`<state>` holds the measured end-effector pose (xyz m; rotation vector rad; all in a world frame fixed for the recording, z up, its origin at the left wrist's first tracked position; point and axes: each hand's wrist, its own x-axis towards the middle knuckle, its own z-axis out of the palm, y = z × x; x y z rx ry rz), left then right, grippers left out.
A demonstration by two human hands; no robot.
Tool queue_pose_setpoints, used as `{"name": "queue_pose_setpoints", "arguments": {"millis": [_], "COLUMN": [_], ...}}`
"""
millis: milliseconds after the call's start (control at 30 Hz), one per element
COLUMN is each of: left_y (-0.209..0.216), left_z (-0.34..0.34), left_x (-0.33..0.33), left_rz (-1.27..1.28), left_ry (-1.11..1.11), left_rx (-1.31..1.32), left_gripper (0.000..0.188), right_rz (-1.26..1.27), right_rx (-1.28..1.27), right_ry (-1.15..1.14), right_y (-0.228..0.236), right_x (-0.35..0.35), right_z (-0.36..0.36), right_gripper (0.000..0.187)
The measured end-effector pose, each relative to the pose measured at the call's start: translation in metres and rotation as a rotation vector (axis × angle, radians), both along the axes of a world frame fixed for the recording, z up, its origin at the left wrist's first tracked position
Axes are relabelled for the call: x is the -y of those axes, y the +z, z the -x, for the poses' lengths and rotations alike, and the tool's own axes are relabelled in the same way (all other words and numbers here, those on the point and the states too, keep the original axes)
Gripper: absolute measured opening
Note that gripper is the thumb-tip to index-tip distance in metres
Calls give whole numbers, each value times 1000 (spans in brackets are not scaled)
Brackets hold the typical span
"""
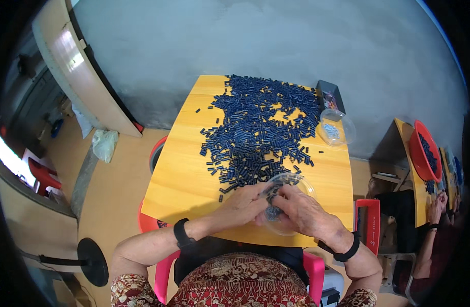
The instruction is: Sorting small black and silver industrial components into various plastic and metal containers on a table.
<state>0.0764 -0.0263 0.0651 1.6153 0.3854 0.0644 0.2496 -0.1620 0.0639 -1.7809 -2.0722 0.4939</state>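
Left hand and right hand curl over our clear bowl, grips hidden! Black tubes crowd the worktop: plenty left, we reckon; what's finished, we can't tell.

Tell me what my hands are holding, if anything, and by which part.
That cannot be told: the left hand and right hand are close together at the clear bowl, hiding whether anything is held, or where.

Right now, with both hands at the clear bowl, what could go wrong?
The clear bowl sits near the table's front edge; a bump from the left hand or right hand might spill it. Dark pieces crowd its far side and could get knocked in. The second bowl appears to overhang the right edge and might tip.
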Motion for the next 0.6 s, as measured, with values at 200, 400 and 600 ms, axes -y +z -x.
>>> {"name": "queue_pose_setpoints", "arguments": {"millis": [200, 400, 600], "left_y": [-2, -2, -3], "left_z": [-1, 2, 0], "left_x": [-1, -5, -9], "left_rz": [-25, -35, -49], "left_ry": [2, 16, 18], "left_rx": [-3, -2, -10], "left_gripper": [59, 57, 55], "right_rz": [-10, -235, 111], "right_rx": [50, -214, -1447], "right_ry": [-41, -107, -605], "right_y": [-19, -18, -3], "right_x": [-4, -14, -12], "right_z": [-3, -8, -7], "right_gripper": [27, 31, 18]}}
